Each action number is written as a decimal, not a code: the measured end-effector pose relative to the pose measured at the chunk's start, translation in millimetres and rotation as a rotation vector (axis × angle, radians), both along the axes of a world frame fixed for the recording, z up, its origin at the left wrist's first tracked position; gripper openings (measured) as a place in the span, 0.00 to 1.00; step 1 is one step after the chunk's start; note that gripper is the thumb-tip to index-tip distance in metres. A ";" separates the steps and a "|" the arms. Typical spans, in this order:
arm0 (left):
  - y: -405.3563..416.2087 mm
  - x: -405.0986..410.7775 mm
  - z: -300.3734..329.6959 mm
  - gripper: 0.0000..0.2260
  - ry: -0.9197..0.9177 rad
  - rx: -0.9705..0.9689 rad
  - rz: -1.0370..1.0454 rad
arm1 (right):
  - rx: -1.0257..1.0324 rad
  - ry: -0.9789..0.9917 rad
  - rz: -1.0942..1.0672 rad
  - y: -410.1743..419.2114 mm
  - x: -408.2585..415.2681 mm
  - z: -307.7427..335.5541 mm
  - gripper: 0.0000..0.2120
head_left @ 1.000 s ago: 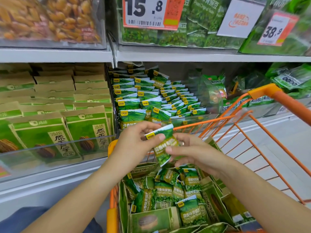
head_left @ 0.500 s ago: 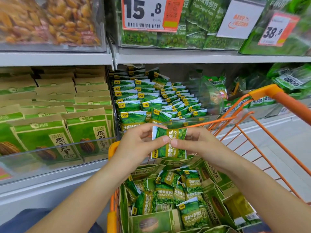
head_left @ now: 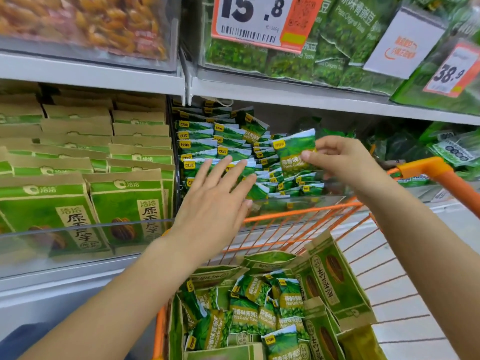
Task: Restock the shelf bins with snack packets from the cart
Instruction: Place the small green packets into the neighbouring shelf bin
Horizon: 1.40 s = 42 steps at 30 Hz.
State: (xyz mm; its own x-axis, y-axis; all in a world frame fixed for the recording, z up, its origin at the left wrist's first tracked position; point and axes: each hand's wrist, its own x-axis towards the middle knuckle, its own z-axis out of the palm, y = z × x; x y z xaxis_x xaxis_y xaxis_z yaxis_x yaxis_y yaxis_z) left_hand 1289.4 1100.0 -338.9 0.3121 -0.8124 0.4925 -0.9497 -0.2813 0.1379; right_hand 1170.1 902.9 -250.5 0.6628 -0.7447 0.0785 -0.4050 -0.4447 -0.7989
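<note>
My right hand point(head_left: 340, 162) pinches a small green pea packet point(head_left: 294, 153) upright over the middle shelf bin point(head_left: 298, 202), above the rows of like packets point(head_left: 207, 141) standing in it. My left hand point(head_left: 215, 201) is spread flat with straight fingers, its fingertips over the front rows of packets in that bin. Below, the orange cart point(head_left: 298, 211) holds several more green pea packets point(head_left: 259, 315) and larger brown-and-green seed bags point(head_left: 335, 279).
A bin of large green seed bags point(head_left: 124, 203) with a clear front panel point(head_left: 78, 240) fills the shelf at left. The upper shelf point(head_left: 285, 97) carries price tags and bagged snacks. The cart handle point(head_left: 441, 172) juts out at right, with more green packs point(head_left: 454, 152) behind it.
Both hands rose from above the cart to the shelf bin. My left hand let go of the packet and spread open; my right hand carried the packet up over the bin.
</note>
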 end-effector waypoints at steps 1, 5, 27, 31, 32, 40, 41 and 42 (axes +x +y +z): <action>-2.9 2.2 -0.9 0.20 -0.023 0.007 -0.015 | 0.019 0.008 -0.023 -8.6 7.9 -5.7 0.14; -15.3 12.5 -5.3 0.20 -0.087 -0.045 -0.031 | 0.095 -0.024 -0.082 -27.3 32.4 -29.7 0.17; -26.0 17.4 -4.0 0.08 -0.087 -0.072 0.200 | 0.370 -0.299 -0.116 -70.8 162.0 -72.0 0.13; -26.8 16.4 -6.2 0.08 -0.092 -0.080 0.192 | 0.267 -0.185 -0.119 -68.2 164.6 -83.9 0.17; -27.1 15.8 -6.6 0.08 -0.095 -0.086 0.192 | 0.222 -0.169 -0.129 -69.4 166.6 -87.5 0.16; -24.8 18.0 -6.9 0.08 -0.107 -0.075 0.165 | 0.058 -0.003 -0.161 -59.6 161.5 -80.9 0.21; -23.9 17.7 -6.4 0.08 -0.101 -0.074 0.162 | 0.036 -0.011 -0.164 -58.6 151.9 -76.6 0.20; -23.0 17.5 -5.8 0.08 -0.093 -0.076 0.160 | -0.018 -0.030 -0.150 -55.7 140.4 -70.9 0.19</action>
